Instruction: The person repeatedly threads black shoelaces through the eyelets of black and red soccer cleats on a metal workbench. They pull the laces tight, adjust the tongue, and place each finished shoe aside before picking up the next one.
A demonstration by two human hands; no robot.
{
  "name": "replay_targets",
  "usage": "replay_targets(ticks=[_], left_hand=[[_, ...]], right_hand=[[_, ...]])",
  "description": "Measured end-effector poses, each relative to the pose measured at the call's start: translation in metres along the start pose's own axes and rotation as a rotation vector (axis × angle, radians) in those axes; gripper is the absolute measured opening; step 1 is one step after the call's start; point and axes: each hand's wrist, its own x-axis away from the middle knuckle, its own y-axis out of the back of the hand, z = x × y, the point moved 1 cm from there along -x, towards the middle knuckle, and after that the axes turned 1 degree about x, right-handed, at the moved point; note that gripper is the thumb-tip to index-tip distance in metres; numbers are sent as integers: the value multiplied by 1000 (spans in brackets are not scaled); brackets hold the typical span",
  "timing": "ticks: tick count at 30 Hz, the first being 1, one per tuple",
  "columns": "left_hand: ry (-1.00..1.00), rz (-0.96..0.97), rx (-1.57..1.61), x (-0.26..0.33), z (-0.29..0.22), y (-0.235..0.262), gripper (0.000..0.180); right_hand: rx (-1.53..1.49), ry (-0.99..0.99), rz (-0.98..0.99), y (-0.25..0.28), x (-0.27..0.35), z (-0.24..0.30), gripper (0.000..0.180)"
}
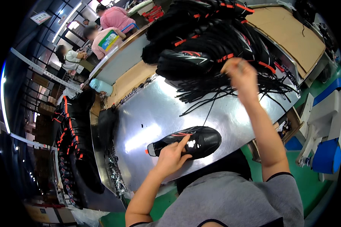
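A black shoe (206,142) with orange trim lies on its side or tilted on the metal tabletop, toe to the right. My left hand (172,157) rests on it, index finger stretched along the lacing and thumb against the side, fingers apart. From the shoe a thin black shoelace (209,111) runs up in a straight line toward my right hand (243,77). That hand is raised, its fingers curled and pinched, somewhat blurred; the lace's end at the fingertips is hard to make out. Behind it lies a bundle of loose black laces (201,89).
Stacked black shoes (185,62) with orange trim fill the table's far side. More shoes (70,128) line a rack at left. A light-blue bottle (101,86) stands at the far left edge. Cardboard (288,36) covers a surface at far right. Several people sit beyond.
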Motion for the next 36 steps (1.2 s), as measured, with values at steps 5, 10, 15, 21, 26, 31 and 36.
replay_targets(ticks=[5,10,15,21,26,31,36], left_hand=[[-17,-428,-117,-6,-27,13,47],[139,-525,210,-48,-57,16,47],[310,-513,892,-67,-45,-8,7],[329,-408,1075,-74,-48,-7,8],[343,-385,1049,-70,-44,-6,7],[375,-405,1095,-75,-51,-11,7],[454,-443,1125,-76,-48,-7,6]], right_hand=[[-176,-462,252,-34,78,-30,11],[-270,-469,304,-42,87,-17,11],[-134,-314,265,-27,82,-15,19],[1121,134,237,42,103,-78,16],[1354,560,345,50,104,-85,16],[1141,514,151,112,44,-80,21],[1440,336,-263,259,-80,-86,18]])
